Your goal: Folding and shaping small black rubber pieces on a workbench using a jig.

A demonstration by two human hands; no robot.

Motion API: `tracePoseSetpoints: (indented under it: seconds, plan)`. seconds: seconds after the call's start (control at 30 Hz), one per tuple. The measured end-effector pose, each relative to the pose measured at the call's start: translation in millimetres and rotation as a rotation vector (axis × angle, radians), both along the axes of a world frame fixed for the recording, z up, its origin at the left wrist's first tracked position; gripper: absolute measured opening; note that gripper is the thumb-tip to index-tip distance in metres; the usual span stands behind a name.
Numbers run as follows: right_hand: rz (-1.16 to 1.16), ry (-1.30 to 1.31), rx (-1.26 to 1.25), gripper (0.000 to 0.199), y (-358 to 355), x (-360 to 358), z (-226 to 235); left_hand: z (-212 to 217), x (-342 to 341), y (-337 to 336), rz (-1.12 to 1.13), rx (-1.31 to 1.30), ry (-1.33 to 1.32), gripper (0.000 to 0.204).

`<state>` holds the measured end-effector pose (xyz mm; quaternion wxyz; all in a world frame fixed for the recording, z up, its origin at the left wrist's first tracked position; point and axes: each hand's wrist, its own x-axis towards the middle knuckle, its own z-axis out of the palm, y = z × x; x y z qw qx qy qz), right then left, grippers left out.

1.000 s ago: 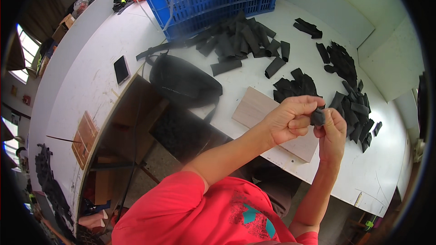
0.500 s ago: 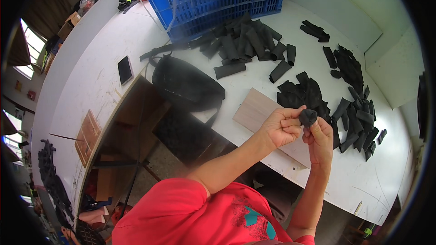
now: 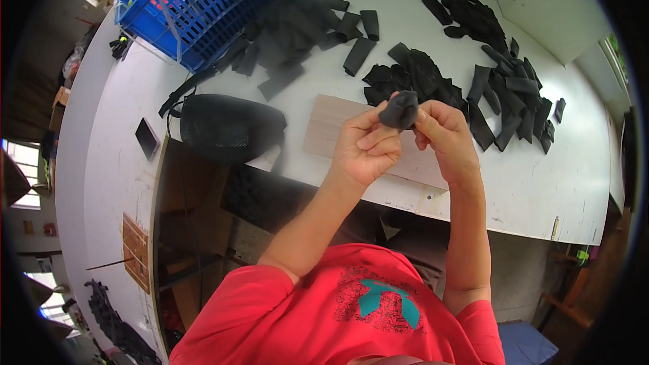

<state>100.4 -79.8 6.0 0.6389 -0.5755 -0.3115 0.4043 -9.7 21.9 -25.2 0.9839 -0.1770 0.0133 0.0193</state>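
A short black fabric tube (image 3: 399,111) is held up over the worktable, pinched between both hands. My left hand (image 3: 368,150) closes on its left side with thumb and bent fingers. On the other side, my right hand (image 3: 447,136) grips its edge between thumb and fingertips. The tube's near end looks bunched or folded; its far side is hidden. Beneath the hands lies a pale wooden board (image 3: 330,126). Just beyond it sits a heap of flat black fabric pieces (image 3: 420,73), and to the right a pile of black tubes (image 3: 508,93).
A blue plastic crate (image 3: 226,15) stands at the back left, with many loose black tubes (image 3: 287,27) before it. A black bag (image 3: 230,125) lies at the table's near edge, left of the board. Further left are a phone (image 3: 146,138) and a small wooden plate (image 3: 136,251).
The view has shifted, so the table contents appear higher and further left. Both hands still hold the black tube, which is now turned, and the right hand's fingers have changed position on it.
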Motion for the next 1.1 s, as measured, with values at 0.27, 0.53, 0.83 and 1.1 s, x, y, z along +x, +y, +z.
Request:
tracePoseSetpoints:
  seconds: [0.27,0.53,0.83,1.1]
  plan:
    - [0.011,0.431,0.07,0.025,-10.3,-12.0,-60.6,-14.6,-14.7,-6.1,0.236,1.254,0.521,0.025]
    - [-0.238,-0.091,0.019,0.023,-11.3,-8.7,-38.4,18.8,-9.3,-1.8,0.594,1.846,0.313,0.012]
    - [-0.185,-1.46,-0.173,0.022,-11.0,-21.4,-4.0,7.9,-20.6,-16.1,0.884,1.315,0.349,0.006]
    - [-0.22,-1.188,-0.145,0.017,-10.5,-22.3,-31.3,13.7,4.2,0.4,0.402,1.416,0.217,0.012]
